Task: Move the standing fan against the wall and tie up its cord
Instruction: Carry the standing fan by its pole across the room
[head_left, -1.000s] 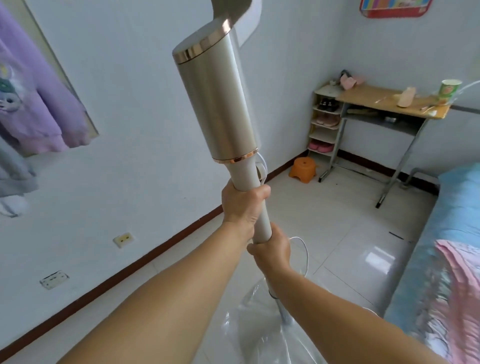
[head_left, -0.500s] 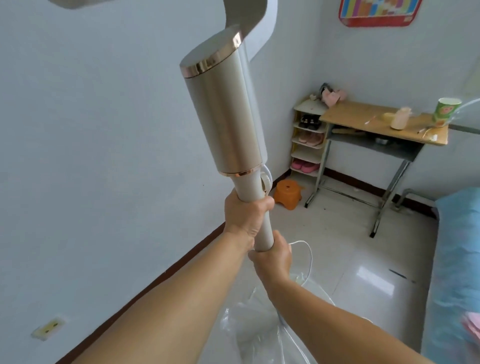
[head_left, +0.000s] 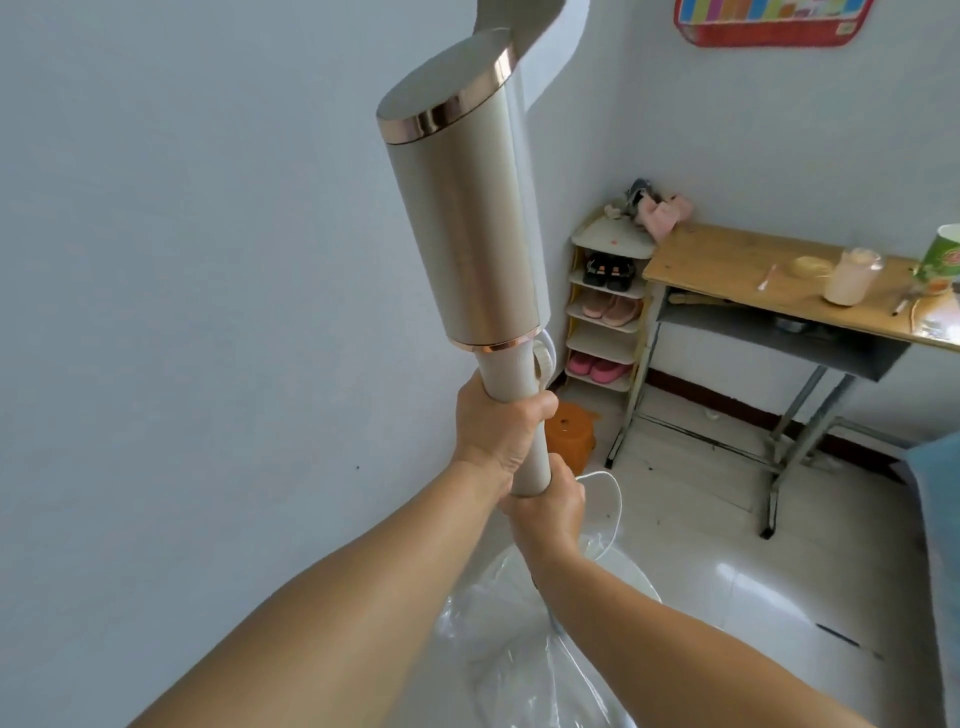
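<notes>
Fan pole (head_left: 519, 387) gripped in both hands (head_left: 519, 457).

Fan column (head_left: 462, 228) matte champagne-beige, with shiny rose-gold bands at top and bottom; pole (head_left: 511, 376) below pale beige. Cord (head_left: 615, 501) white. Wall (head_left: 208, 260) pale blue-grey, dark red-brown skirting. Floor (head_left: 727, 561) glossy white tile. Stool (head_left: 569, 434) orange. Counter (head_left: 737, 270) light wood top, grey frame. Shoe rack (head_left: 605, 332) white, holding black and pink shoes. Poster (head_left: 769, 21) red-edged, multicoloured stripes. Cup (head_left: 943, 260) green.
</notes>
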